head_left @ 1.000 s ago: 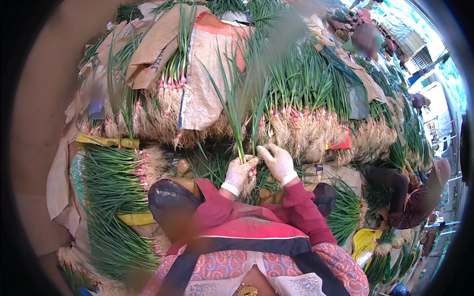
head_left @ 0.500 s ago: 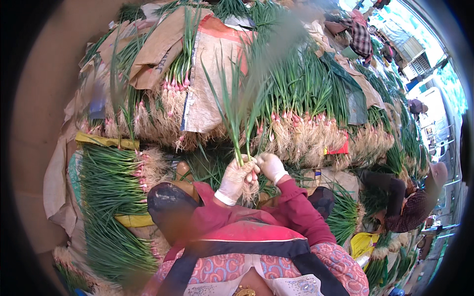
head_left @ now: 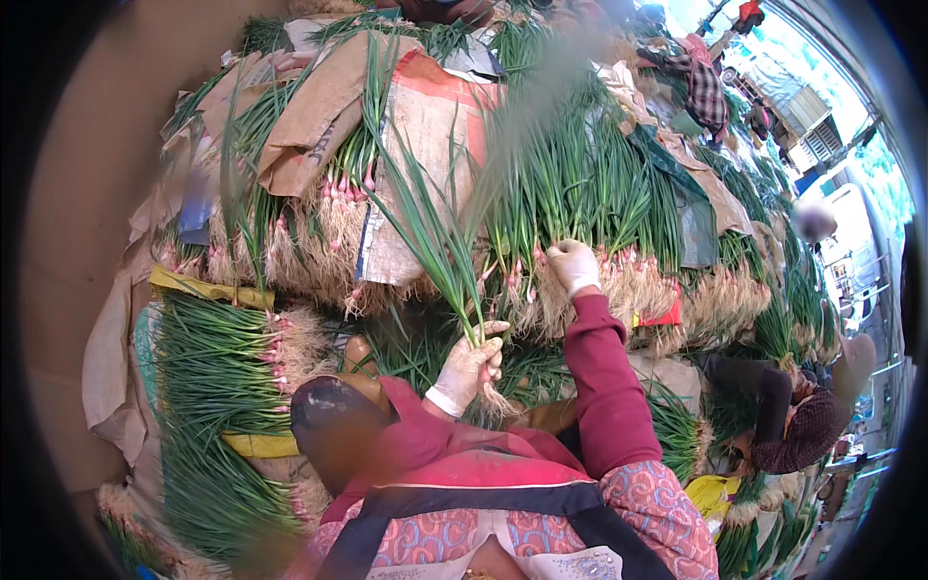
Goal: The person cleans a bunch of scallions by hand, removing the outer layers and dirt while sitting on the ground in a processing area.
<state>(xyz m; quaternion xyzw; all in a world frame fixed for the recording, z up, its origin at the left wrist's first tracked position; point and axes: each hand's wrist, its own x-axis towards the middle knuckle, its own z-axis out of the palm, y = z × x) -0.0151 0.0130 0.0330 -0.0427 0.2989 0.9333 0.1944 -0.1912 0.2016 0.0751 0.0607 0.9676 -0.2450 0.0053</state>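
Head view: green onions (head_left: 580, 188) are heaped in rows beside a brown floor (head_left: 82, 261); a seated co-worker (head_left: 804, 425) is seen at right.
Left hand (head_left: 466, 372): stems of a small bunch (head_left: 447, 273) are pinched between thumb and fingers, leaves upward, roots below.
Right hand (head_left: 575, 266): fingers are curled against the heaped onions' bulb ends; whether any is gripped cannot be told.
Print: dark lettering is borne by a brown sack (head_left: 311, 121).
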